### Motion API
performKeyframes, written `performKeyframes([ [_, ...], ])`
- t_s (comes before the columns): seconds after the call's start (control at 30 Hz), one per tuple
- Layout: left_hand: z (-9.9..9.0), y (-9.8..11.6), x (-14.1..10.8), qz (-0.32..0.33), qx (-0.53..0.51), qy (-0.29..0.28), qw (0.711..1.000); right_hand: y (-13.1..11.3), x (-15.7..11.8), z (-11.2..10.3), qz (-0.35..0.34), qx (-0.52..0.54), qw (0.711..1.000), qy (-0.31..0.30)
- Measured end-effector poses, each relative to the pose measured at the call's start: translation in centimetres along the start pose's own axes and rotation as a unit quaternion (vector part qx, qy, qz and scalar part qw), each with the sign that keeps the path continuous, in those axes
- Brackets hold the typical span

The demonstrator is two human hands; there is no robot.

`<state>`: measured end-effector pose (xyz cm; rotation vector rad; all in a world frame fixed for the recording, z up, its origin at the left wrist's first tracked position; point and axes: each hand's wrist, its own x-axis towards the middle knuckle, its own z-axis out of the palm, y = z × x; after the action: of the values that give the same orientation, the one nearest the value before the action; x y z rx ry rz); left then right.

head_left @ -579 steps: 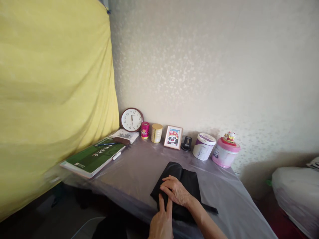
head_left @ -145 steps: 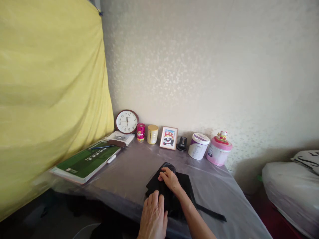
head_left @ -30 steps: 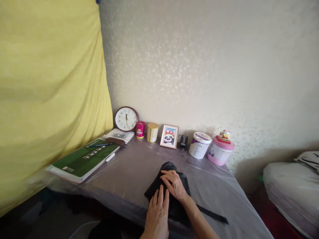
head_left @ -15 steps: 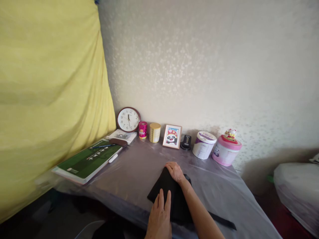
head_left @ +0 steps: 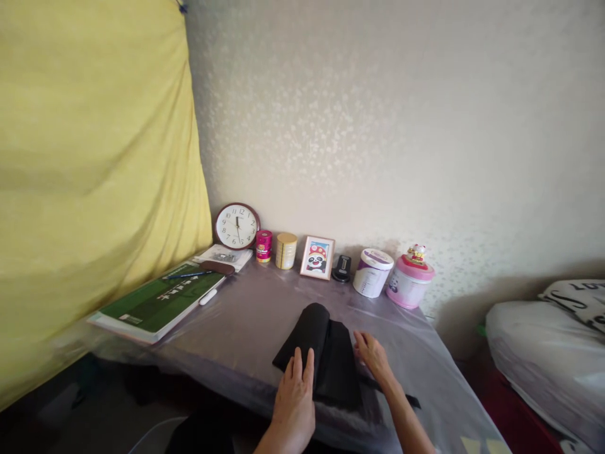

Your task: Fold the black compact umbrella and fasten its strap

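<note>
A folded black cloth (head_left: 338, 369) lies on the covered table, its left part raised in a rounded fold and its right part flatter. On the lower left of that fold my left hand (head_left: 295, 394) rests with its fingers stretched out. Just beyond the cloth's right edge is my right hand (head_left: 373, 356), fingers loosely bent towards it and seemingly holding nothing. A black strap (head_left: 413, 401) sticks out past my right forearm, which hides part of it.
A green book (head_left: 155, 302), a white marker (head_left: 208, 297) and a brown case (head_left: 218, 268) lie to the left. Along the wall stand a clock (head_left: 237, 226), a magenta can (head_left: 263, 246), a yellow-lidded can (head_left: 286, 251), a picture frame (head_left: 317, 257), a white tub (head_left: 373, 273) and a pink tub (head_left: 409, 282).
My right hand has come off the top of the black cloth and moved to its right side, uncovering the rounded fold. My left hand stays on the cloth. The view has shifted slightly right.
</note>
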<state>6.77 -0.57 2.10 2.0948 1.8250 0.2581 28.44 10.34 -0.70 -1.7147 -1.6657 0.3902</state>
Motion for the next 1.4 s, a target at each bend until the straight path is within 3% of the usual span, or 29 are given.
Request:
performKeyframes([
  [0.2,0.0,-0.2,-0.3,0.003,0.003,0.008,1.0,-1.6,-2.6,0.6,0.122,0.09,0.986,-0.071],
  [0.37,0.4,-0.5,-0.1,0.0,-0.002,0.02,1.0,-2.5,-2.2,1.0,0.095,0.114,0.988,-0.031],
  [0.5,0.8,-0.6,0.0,0.0,-0.024,0.028,0.999,-2.9,-2.3,1.2,0.092,0.174,0.98,-0.042],
  [0.73,0.7,-0.7,-0.1,-0.005,-0.031,0.027,0.999,-6.1,-1.7,1.4,0.086,0.324,0.939,-0.079],
  [0.93,1.1,-1.0,0.2,-0.011,-0.037,0.031,0.999,-9.8,-0.2,2.9,0.073,0.436,0.89,-0.113],
  [1.03,1.2,-1.4,0.3,-0.004,-0.039,0.036,0.999,-10.9,0.4,3.9,0.067,0.453,0.88,-0.125],
  [1.13,1.3,-1.8,0.5,-0.001,-0.036,0.046,0.998,-11.4,0.8,5.1,0.059,0.442,0.884,-0.137],
  [1.27,1.5,-2.1,0.6,-0.001,-0.038,0.043,0.998,-11.3,1.2,6.8,0.045,0.37,0.918,-0.135],
  [1.4,1.6,-2.2,0.7,0.001,-0.032,0.04,0.999,-10.9,1.6,7.7,0.054,0.325,0.934,-0.138],
])
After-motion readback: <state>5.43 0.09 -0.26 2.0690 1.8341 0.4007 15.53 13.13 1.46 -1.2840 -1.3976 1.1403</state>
